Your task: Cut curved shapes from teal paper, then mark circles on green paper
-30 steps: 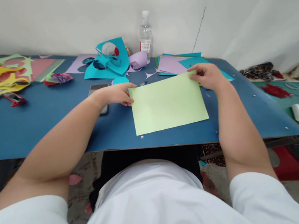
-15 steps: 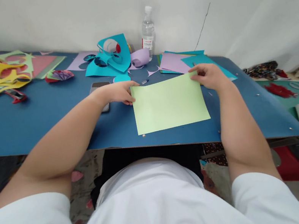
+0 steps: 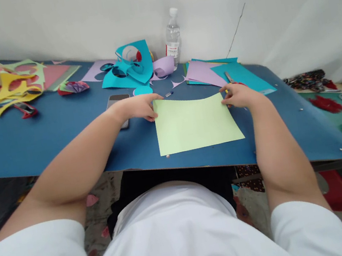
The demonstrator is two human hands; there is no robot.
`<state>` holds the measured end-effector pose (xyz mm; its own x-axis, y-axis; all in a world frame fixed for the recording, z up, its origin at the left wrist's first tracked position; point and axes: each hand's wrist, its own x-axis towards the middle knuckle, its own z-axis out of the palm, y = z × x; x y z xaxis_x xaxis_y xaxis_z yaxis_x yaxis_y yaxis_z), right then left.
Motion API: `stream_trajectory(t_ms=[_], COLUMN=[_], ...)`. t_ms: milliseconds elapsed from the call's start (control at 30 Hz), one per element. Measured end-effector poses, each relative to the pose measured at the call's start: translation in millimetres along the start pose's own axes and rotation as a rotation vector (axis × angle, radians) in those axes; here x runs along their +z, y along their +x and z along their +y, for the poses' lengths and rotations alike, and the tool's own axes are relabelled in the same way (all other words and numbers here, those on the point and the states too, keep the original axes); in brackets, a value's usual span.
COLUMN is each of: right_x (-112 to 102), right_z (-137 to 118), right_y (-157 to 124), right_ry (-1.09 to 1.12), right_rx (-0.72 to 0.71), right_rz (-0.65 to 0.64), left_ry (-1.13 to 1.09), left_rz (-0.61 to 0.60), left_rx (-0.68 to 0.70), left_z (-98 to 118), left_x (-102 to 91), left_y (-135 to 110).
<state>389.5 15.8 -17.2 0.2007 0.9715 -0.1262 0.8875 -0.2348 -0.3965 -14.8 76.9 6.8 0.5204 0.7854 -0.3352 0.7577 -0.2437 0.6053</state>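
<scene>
A light green sheet of paper [image 3: 197, 124] is spread between my two hands at the front of the blue table, its far edge sagging in the middle. My left hand [image 3: 141, 107] pinches its far left corner. At the far right corner, my right hand [image 3: 234, 94] grips the paper between thumb and fingers. Just beyond my right hand lie scissors [image 3: 228, 77], partly hidden by it, on a blue sheet [image 3: 248, 77]. A phone [image 3: 119, 98] lies partly under my left wrist.
Cut blue paper [image 3: 133, 66] and a water bottle [image 3: 173, 37] stand by the wall. Purple paper [image 3: 202, 71] lies at the back right. Coloured scraps [image 3: 14, 87] and a red stapler-like object [image 3: 27, 110] are at left. A green table [image 3: 337, 116] adjoins at right.
My right hand has come slightly down and nearer my left, and the paper's far edge now bows downward. The scissors behind my right hand show more. The view has shifted slightly.
</scene>
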Motion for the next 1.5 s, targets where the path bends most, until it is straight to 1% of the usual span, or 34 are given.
stream_trajectory(t_ms=[167,267,333,400,600,733,900,1033,1133,1300,1367,1500], right_x=[-3.4,-5.3,-5.9,-6.0,-5.9,-5.5,-5.3,-5.9,-6.9,-9.4,-9.4,-7.4], right_z=[-2.2,-2.2,-2.6,-3.6,-7.3,-9.3,-9.3,-6.8,-8.6,-17.5,-19.2,-19.8], right_y=[-2.8,-3.9,-4.4,-4.7,-5.3,-6.6,-7.3,-6.2,-7.5,-13.0,-13.8,-12.8], right_ry=[0.007,-0.036,-0.078,-0.093,-0.178,-0.191,-0.186,-0.204,-0.261,-0.28,-0.275,-0.295], right_rx=[0.024,0.034,0.048,0.069,0.085,0.088,0.12,0.079,0.054,0.097,0.101,0.072], right_rz=[-0.051,-0.046,-0.033,-0.047,-0.113,-0.115,-0.143,-0.159,-0.166,-0.229,-0.223,-0.154], left_ry=[0.044,-0.032,-0.087,-0.093,0.081,0.18,0.302,0.352,0.375,0.425,0.436,0.459], left_rz=[0.068,0.082,0.094,0.109,0.126,0.124,0.152,0.171,0.159,0.138,0.132,0.14], left_rx=[-0.011,0.031,0.031,0.016,0.008,0.049,0.075,0.095,0.096,0.093,0.087,0.087], left_z=[0.5,1.2,4.0,8.4,18.4,17.3,14.8,12.8,12.6,15.6,16.6,17.2], left_x=[3.2,9.3,14.2,18.4,22.4,22.5,23.2,22.5,21.9,22.6,22.9,22.3], left_y=[-0.9,0.6,1.1,1.0,2.4,4.9,6.9,7.3,6.9,4.5,3.5,2.9])
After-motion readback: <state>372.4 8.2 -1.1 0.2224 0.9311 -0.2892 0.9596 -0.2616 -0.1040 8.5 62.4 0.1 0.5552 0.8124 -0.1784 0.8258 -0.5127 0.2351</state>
